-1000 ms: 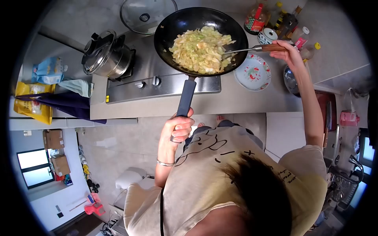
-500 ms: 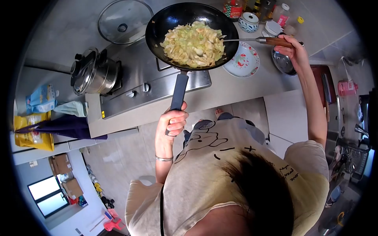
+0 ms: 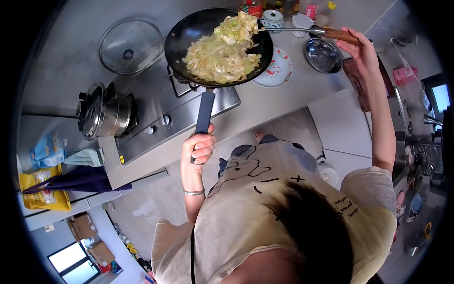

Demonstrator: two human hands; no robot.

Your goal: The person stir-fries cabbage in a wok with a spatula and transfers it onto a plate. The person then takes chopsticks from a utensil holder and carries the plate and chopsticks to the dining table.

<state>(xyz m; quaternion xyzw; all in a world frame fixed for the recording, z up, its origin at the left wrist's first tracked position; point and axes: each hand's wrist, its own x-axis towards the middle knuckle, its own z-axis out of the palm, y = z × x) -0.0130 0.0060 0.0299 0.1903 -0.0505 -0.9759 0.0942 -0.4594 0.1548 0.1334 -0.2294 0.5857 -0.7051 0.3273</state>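
A black wok [image 3: 175, 47] holds chopped, stir-fried cabbage [image 3: 213, 64]. My left hand [image 3: 197, 146] is closed around the wok's dark grey handle [image 3: 205, 111]. With fingers around its wooden grip, my right hand [image 3: 360, 49] holds a metal-shafted spatula [image 3: 302, 30]. A heap of cabbage is raised on the spatula's head at the right side of the wok, and the head itself is hidden under the food. Beside the wok, partly behind it, lies a white plate with a red floral pattern [image 3: 279, 68].
Under the wok is a steel gas stove [image 3: 156, 106]. A steel pot [image 3: 106, 113] stands at its left, with a glass lid [image 3: 130, 45] behind. At right are a metal bowl [image 3: 323, 56], a patterned jar [image 3: 272, 20] and several bottles.
The spatula has lifted a portion of cabbage up at the right side of the wok. My right hand has risen slightly. The whole view has shifted, with the counter turning a little.
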